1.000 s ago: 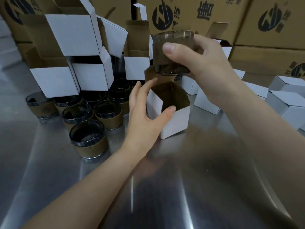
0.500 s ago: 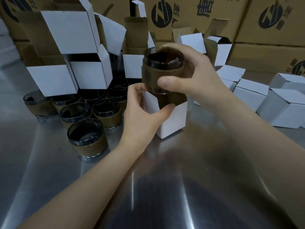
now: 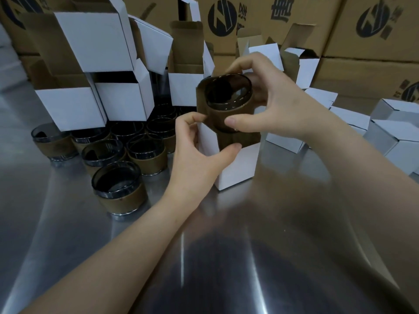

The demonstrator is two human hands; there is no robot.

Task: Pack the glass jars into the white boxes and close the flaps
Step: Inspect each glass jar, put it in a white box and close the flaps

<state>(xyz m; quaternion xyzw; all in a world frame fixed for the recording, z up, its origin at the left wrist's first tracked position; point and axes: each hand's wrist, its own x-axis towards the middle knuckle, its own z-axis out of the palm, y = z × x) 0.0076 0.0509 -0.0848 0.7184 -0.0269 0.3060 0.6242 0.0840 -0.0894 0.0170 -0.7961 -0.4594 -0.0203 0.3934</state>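
My right hand (image 3: pixel 269 109) grips a glass jar (image 3: pixel 224 109) wrapped in a brown cardboard sleeve, tilted with its mouth toward me, its base at the mouth of an open white box (image 3: pixel 238 166) on the steel table. My left hand (image 3: pixel 199 152) holds the box's near corner, thumb on the front rim and fingers pinching the left wall. Several more sleeved jars (image 3: pixel 118 189) stand in a cluster left of the box.
Open white boxes (image 3: pixel 74 105) with raised flaps are stacked behind the jars. Closed white boxes (image 3: pixel 394 141) lie at the right. Large brown printed cartons (image 3: pixel 374 26) wall off the back. The steel table (image 3: pixel 226 268) reaches toward me.
My right hand has brought the jar down from above and turned it, so its base now enters the box mouth. My left hand has closed tighter on the box's corner.
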